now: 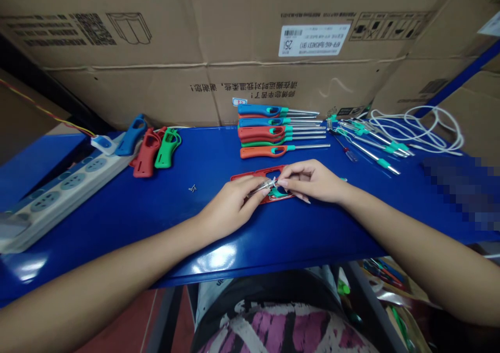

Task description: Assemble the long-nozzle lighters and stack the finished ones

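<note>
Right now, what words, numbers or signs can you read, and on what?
Cardboard box, upside down: "师傅您辛苦了!"
Same box: "请在搬运时对我温柔些,谢谢您!"
White label on it, upside down: "25", and a code ending "AES1 (B1)".
Signs, not words: line drawing, picture row, QR code.
Too small or blurred: other label print, other box print, small tag, clothes lettering.

The left hand (233,201) and right hand (313,181) pinch close beside each other.
</note>
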{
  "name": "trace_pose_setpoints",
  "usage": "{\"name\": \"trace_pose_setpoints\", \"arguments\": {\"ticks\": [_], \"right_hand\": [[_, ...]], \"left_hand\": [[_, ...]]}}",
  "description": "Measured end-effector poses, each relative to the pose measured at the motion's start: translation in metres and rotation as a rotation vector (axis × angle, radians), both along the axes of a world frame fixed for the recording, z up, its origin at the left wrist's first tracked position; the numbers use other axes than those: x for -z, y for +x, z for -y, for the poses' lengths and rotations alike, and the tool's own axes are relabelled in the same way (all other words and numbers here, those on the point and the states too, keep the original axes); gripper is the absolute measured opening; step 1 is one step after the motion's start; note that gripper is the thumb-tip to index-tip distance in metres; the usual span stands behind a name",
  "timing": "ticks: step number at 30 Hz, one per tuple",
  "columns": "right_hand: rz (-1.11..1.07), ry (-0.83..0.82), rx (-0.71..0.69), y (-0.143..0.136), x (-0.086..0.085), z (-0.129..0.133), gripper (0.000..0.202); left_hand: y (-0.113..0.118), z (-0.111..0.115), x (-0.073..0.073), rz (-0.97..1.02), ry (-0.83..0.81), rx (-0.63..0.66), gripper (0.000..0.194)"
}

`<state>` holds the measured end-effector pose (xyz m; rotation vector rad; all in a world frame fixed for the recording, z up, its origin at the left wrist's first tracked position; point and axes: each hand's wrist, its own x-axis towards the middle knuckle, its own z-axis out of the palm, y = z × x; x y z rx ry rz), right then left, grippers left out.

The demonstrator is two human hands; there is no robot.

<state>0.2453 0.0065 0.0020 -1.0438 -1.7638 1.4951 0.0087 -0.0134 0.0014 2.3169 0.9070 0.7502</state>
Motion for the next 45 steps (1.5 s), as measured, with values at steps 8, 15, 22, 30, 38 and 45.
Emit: {"name": "trace_pose_setpoints", "arguments": {"ticks": [8,15,22,30,38,45], "right_hand": [[0.005,0.016,0.009,0.0012,0.0013,-0.0004,0.038],[0.008,0.011,0.024,0.0004,0.0007,-0.0007,0.037],[0.013,0.004,0.025,0.0007,0.0007,-0.0001,0.037],[-0.05,-0.004,0.021,-0.0018,-0.0013,-0.0002,0.029],[-0.059,0.023,-0.005,-0.0013,-0.0028,-0.0009,0.023],[-0.076,0.029,-0.025,-0.0009,-0.0018,-0.0013,0.022]], "left_hand": [[-0.0014,-0.0015,0.0036,-0.004,0.04,0.026,0.027],[-0.0021,-0.0009,0.0039,-0.013,0.073,0.029,0.027],[-0.0015,-0.0007,0.0019,-0.035,0.098,0.028,0.026],[-0.0009,-0.0003,0.0019,-0.047,0.101,0.032,0.027],[-0.0005,0.0012,0.0005,-0.056,0.095,0.04,0.027],[-0.0005,0.0013,-0.0001,-0.062,0.087,0.04,0.027]]}}
